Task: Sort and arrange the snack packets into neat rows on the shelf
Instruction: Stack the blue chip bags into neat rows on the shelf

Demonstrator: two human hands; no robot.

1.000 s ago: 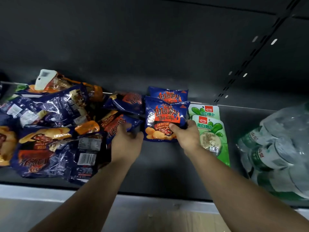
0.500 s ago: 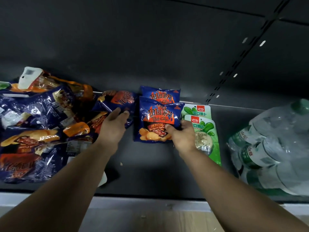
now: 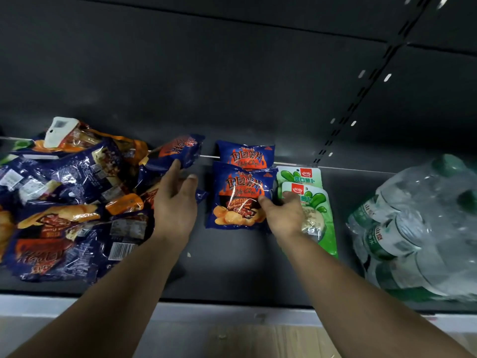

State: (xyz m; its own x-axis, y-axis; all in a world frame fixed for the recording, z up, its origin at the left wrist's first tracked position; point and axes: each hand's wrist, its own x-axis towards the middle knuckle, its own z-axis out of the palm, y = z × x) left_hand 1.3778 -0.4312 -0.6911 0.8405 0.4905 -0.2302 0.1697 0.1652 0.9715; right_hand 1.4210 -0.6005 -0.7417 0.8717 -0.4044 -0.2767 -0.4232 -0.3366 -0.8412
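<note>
Two blue barbecue chip packets lie in a row on the dark shelf (image 3: 232, 267): the front packet (image 3: 236, 200) overlaps the rear packet (image 3: 245, 155). My right hand (image 3: 282, 214) pinches the front packet's right edge with thumb on top. My left hand (image 3: 175, 200) is spread with straight fingers, its fingertips touching a tilted blue packet (image 3: 180, 152) at the edge of a jumbled heap of blue chip packets (image 3: 72, 200) on the left. Two green radish snack packets (image 3: 309, 197) lie right of the row, partly under my right hand.
A shrink-wrapped pack of green-labelled water bottles (image 3: 413, 228) fills the shelf's right side. An orange packet with a white tag (image 3: 62, 130) tops the heap at the back left. The shelf's grey front lip (image 3: 232, 311) runs below my forearms.
My left hand has left the heap's front packets and reached back to the tilted blue packet. My right hand has stayed on the front chip packet.
</note>
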